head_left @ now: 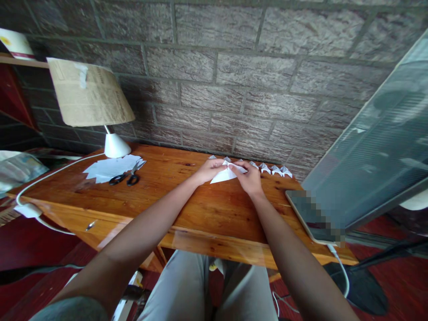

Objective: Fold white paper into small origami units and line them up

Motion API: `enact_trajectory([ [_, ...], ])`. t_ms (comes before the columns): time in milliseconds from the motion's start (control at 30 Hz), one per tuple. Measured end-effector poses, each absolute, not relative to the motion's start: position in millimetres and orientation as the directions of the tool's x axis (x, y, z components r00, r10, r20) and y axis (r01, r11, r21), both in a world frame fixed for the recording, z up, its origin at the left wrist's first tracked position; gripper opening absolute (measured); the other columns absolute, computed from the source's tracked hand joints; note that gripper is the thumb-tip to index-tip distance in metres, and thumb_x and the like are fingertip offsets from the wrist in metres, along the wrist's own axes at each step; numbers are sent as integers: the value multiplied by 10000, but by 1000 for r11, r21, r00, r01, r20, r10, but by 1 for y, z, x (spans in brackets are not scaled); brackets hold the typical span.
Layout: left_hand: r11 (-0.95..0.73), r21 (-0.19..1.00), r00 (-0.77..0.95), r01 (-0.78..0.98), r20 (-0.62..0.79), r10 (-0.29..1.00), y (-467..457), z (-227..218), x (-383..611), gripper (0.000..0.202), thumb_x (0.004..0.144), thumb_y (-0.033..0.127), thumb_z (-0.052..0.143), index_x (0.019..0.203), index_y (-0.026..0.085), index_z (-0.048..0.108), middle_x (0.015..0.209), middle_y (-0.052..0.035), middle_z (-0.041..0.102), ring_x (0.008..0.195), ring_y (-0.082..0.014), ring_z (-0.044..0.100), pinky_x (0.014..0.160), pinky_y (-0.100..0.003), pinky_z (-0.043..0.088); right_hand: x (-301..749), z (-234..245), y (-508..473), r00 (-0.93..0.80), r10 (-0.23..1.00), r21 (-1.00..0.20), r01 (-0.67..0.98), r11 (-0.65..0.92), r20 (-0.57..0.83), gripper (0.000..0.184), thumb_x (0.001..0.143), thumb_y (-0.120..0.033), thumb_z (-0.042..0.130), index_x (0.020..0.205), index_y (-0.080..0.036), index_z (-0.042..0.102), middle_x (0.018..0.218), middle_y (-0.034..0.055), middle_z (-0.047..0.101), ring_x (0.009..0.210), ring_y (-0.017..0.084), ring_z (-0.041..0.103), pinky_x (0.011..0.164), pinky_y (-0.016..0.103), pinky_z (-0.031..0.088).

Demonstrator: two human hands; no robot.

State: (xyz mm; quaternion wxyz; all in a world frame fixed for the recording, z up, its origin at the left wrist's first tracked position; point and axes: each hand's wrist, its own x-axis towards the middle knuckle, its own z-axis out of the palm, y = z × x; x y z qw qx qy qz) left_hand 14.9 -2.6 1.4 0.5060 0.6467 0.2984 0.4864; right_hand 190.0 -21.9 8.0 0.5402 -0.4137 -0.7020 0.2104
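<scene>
A white sheet of paper (pixel 223 175), folded into a pointed shape, lies on the wooden table (pixel 174 205) near its far edge. My left hand (pixel 207 170) pinches its upper left part with curled fingers. My right hand (pixel 248 177) presses and grips the paper's right side, fingers closed over a fold. Both hands meet over the paper.
Several small folded paper pieces (pixel 276 170) line the table's far edge by the brick wall. Black-handled scissors (pixel 129 177) lie on a stack of white paper (pixel 107 168) at the left, beside a lamp (pixel 89 96). A tablet (pixel 310 216) with a cable lies at the right edge.
</scene>
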Motion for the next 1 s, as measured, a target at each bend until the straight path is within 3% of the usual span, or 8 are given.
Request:
enact_trajectory([
  [100,-286,951,233,-116,306,923,0,1,13,341,640,367,744,873,122,700,735,-24,677,607,-128,563,562,-226,383,189,5,-19,-134,792,-735,309,604,595,247,759,-366,660,938,-199,690,995,63,713,933,225,647,869,364,486],
  [233,-271,954,185,-130,292,938,-1,2,13,304,636,363,744,827,132,695,732,-24,676,623,-134,574,583,-233,406,190,-2,-12,-109,816,-781,242,576,568,343,725,-257,632,1063,-199,644,1020,64,700,924,213,648,838,361,500],
  [467,-255,955,230,-152,285,931,-3,1,18,376,622,402,777,870,129,707,760,-43,692,649,-147,603,614,-257,445,192,-5,-9,-110,851,-826,206,525,514,277,730,-307,593,976,-205,669,943,44,699,768,188,626,660,315,521],
  [667,-355,924,221,-140,379,899,-1,-2,19,398,608,394,790,902,133,729,766,-47,716,621,-140,599,601,-254,445,186,3,-18,-42,860,-856,86,510,509,464,732,-270,590,1192,-221,551,800,19,674,581,147,568,531,285,499],
  [833,-398,914,223,-87,407,886,0,-2,18,337,662,416,752,839,130,736,756,-52,718,649,-163,619,643,-279,456,186,1,-16,-123,858,-852,113,511,498,277,769,-365,586,984,-206,659,869,38,698,591,140,561,534,282,493],
  [1000,-402,912,235,-83,410,882,3,-4,17,361,654,448,756,811,123,732,794,-76,727,722,-197,650,694,-302,464,186,-1,-14,-136,874,-867,127,483,467,326,771,-451,605,963,-199,682,928,53,702,635,161,579,515,282,475],
])
